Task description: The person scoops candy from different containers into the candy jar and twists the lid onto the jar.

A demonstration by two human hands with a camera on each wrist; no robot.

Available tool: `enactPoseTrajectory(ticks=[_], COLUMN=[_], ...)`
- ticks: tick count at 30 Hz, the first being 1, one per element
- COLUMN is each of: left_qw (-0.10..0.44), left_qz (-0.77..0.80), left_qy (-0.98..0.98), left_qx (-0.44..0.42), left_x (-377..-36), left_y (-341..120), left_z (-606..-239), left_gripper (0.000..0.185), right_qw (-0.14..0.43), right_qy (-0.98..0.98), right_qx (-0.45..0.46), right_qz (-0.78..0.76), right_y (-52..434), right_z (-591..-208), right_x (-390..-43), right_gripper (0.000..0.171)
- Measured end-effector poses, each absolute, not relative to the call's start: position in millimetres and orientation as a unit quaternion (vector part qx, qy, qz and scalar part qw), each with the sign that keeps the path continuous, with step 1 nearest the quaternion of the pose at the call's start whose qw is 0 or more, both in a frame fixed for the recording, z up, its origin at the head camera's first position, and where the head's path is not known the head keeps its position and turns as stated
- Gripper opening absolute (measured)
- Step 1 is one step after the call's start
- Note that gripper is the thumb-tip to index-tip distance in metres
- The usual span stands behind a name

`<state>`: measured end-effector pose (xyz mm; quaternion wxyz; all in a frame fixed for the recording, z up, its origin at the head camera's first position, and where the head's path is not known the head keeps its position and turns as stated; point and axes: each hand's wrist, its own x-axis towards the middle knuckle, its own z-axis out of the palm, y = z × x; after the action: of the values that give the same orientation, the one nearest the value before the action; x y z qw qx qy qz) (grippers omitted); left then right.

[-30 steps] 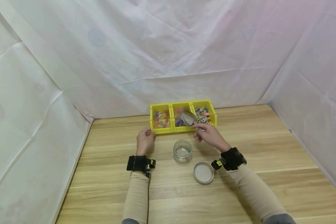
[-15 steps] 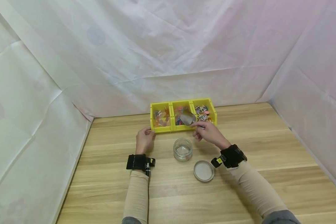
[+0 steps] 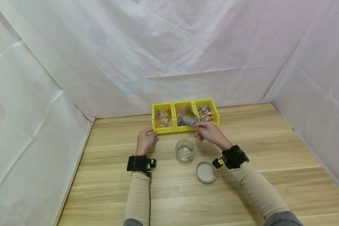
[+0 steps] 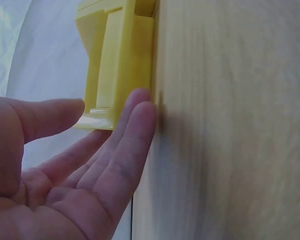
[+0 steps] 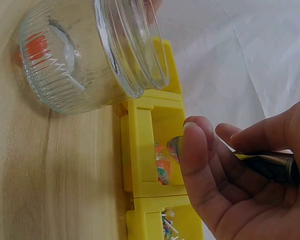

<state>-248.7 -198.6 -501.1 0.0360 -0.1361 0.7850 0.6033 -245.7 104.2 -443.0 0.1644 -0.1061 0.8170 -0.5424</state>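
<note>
My right hand (image 3: 210,134) grips a metal scoop (image 3: 190,118) by its handle (image 5: 270,166). The scoop's bowl is over the middle compartment of a yellow three-part bin (image 3: 183,129), among wrapped candies (image 3: 181,123). At the bin's front left corner is my left hand (image 3: 146,139), fingers fairly straight and thumb apart; in the left wrist view its fingertips (image 4: 142,117) lie beside the corner, and whether they touch it is unclear. A glass jar (image 3: 185,151) stands uncovered before the bin, with a red candy (image 5: 36,47) inside and what looks like a white stick.
The jar's round lid (image 3: 206,172) lies on the wooden table (image 3: 175,201), right of the jar and near my right wrist. Lollipops fill part of the right (image 3: 204,113) and left (image 3: 164,119) compartments. White cloth (image 3: 169,47) hangs behind and at both sides.
The scoop's bowl has tilted slightly within the middle compartment. My left fingers have loosened at the bin's corner and now spread a little to the right. Jar and lid stay put.
</note>
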Motion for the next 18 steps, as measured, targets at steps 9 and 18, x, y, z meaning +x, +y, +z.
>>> enactPoseTrajectory(ticks=[9, 18], left_qw=[0.016, -0.014], left_qz=[0.580, 0.596], left_qy=[0.804, 0.794], left_qx=[-0.131, -0.114], left_x=[-245.8, -246.0], left_y=[-203.7, -201.4], left_z=[-493.3, -492.0], left_gripper=[0.039, 0.036], right_qw=[0.163, 0.163], right_qy=[0.817, 0.818], right_qx=[-0.106, -0.103], right_qz=[-0.543, -0.542], right_y=[104.9, 104.1], right_z=[-450.7, -451.6], right_x=[-248.6, -247.9], right_gripper=[0.039, 0.038])
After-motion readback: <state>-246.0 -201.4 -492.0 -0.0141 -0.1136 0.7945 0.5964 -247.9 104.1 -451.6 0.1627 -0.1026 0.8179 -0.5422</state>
